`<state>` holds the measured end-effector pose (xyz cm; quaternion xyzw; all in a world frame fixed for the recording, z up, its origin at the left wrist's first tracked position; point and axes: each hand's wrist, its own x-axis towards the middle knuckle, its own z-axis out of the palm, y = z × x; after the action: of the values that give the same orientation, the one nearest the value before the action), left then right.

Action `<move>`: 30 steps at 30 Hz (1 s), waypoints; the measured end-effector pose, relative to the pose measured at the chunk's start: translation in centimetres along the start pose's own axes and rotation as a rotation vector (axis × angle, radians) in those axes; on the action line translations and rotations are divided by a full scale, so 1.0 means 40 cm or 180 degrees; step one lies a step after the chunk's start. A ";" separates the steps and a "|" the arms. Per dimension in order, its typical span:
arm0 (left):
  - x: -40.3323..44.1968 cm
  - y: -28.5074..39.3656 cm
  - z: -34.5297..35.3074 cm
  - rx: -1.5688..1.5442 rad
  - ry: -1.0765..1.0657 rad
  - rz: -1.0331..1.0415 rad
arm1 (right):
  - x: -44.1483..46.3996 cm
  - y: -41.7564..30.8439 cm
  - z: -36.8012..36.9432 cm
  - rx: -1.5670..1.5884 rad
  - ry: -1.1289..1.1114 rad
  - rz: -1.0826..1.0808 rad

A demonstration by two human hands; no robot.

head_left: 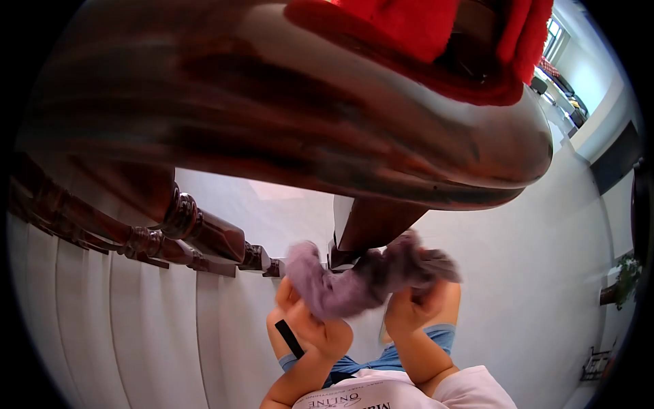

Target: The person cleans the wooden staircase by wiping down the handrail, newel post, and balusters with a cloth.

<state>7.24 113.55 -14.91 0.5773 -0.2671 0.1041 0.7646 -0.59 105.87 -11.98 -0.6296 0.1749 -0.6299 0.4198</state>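
Note:
A mauve cloth (340, 293) stretches between my two hands and passes around the lower part of a dark wooden post (375, 221). My left hand (310, 320) is closed on the cloth's end on the left side of the view. On the right side, my right hand (415, 307) grips the other end, which is bunched and blurred by motion. Above both hands, a thick, glossy dark wooden handrail (306, 123) fills the upper view. Some fingers are hidden by the folds.
Red plush fabric (409, 27) lies over the rail's top. Turned wooden balusters (211, 235) and pale stair steps (122, 320) are at the left. A potted plant (625, 279) stands at the far right on the light floor (524, 273).

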 end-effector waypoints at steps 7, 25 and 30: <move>0.279 0.045 0.054 -0.0169 0.0523 0.1397 | 0.247 -0.028 0.135 0.0046 0.1227 0.0152; 0.074 -0.169 0.074 0.0522 -0.1176 0.0593 | -0.112 0.353 0.106 0.0562 0.0228 0.1922; 0.080 -0.153 0.074 0.0249 -0.1219 0.0705 | -0.034 0.224 0.079 0.0299 -0.0168 0.1325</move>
<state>11.92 108.40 -17.70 0.5828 -0.4650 0.0862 0.6608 4.93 102.61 -19.12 -0.5759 0.2606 -0.5204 0.5741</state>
